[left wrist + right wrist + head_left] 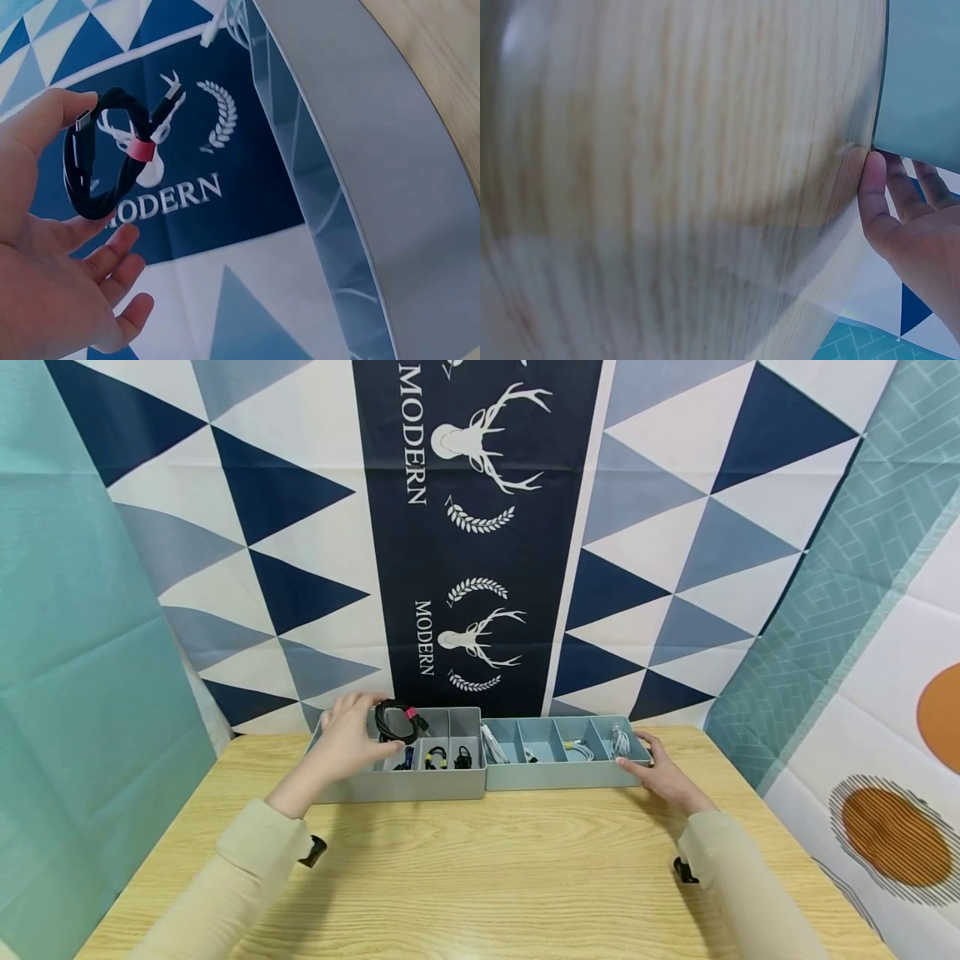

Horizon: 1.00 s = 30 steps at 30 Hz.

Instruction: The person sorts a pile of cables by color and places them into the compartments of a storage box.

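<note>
My left hand (343, 742) holds a coiled black cable (97, 206) between thumb and fingers, above the left part of a grey divided box (420, 787). A pinkish-red strap (140, 150) binds the coil, and two connector ends show beside it. Shorter dark cables (462, 758) lie in the grey box's front compartments. At the far right, my right hand (666, 774) grips the end of a blue-green divided box (562, 777), its thumb at the front corner. White cables (620, 742) lie in that box. Part of the grey box is hidden behind my left hand.
Both boxes stand end to end at the back of a wooden table (480, 868). Right behind them hangs a patterned cloth (480, 552). More cloth hangs at the left (82, 652) and right sides.
</note>
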Available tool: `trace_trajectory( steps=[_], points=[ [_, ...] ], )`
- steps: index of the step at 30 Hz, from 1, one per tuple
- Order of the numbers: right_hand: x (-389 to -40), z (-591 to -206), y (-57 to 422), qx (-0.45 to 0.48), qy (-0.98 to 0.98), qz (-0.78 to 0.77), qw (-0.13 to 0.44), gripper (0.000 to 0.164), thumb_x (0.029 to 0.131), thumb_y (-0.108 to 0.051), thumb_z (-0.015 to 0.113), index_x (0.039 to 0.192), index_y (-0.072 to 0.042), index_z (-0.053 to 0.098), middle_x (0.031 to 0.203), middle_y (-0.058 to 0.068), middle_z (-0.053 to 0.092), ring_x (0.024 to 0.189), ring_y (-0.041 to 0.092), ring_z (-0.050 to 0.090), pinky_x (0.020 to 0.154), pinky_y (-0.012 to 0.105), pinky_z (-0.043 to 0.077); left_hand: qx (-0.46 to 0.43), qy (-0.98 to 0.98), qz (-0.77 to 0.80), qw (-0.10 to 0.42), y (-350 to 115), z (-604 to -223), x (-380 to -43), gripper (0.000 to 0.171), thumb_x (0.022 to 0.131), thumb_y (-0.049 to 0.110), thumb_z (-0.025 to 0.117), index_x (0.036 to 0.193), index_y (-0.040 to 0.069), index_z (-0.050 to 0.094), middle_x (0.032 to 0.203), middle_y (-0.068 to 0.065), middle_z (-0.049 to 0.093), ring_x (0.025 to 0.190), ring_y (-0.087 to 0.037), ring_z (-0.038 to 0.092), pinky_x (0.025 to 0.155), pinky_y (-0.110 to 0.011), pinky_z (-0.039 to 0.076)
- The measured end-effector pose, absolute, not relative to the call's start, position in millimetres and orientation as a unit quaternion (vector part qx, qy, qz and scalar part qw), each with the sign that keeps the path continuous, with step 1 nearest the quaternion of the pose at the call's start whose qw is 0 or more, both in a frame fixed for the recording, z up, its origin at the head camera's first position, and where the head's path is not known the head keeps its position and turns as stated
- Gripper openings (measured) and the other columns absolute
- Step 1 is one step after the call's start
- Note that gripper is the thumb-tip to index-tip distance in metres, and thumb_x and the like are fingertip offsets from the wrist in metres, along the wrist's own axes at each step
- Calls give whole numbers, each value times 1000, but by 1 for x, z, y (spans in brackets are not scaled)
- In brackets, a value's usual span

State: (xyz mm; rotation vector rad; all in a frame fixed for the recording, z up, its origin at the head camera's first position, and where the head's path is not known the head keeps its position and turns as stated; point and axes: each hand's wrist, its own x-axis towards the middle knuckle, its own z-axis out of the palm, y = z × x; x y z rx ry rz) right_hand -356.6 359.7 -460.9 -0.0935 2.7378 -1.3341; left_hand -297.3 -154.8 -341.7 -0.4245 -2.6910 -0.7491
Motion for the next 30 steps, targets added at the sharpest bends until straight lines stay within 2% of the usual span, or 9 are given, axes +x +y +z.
trace_trajectory(
  steps=[8, 21, 30],
  points=[
    [-356, -459, 359, -31, 898, -436, 48, 95, 91, -50, 56, 151, -12, -7, 151, 34, -5, 135, 55, 11, 101, 64, 31, -141, -939, -263, 170, -171, -343, -307, 76, 73, 36, 78, 135, 6, 46, 137, -19, 41, 130, -40, 26, 97, -61, 19],
    [-359, -462, 362, -26, 902, -429, 42, 96, 90, -53, 56, 151, -13, -6, 151, 33, -5, 135, 56, 9, 102, 67, 27, -133, -935, -260, 200, -196, -345, -319, 76, 74, 33, 78, 135, 4, 44, 137, -24, 38, 126, -43, 27, 93, -62, 20],
    [-359, -462, 361, -29, 902, -428, 42, 95, 90, -51, 56, 151, -12, -5, 150, 35, -2, 134, 55, 14, 100, 64, 33, -121, -943, -249, 186, -215, -355, -327, 75, 76, 32, 77, 136, 3, 43, 137, -26, 36, 129, -46, 22, 94, -64, 17]
  ],
)
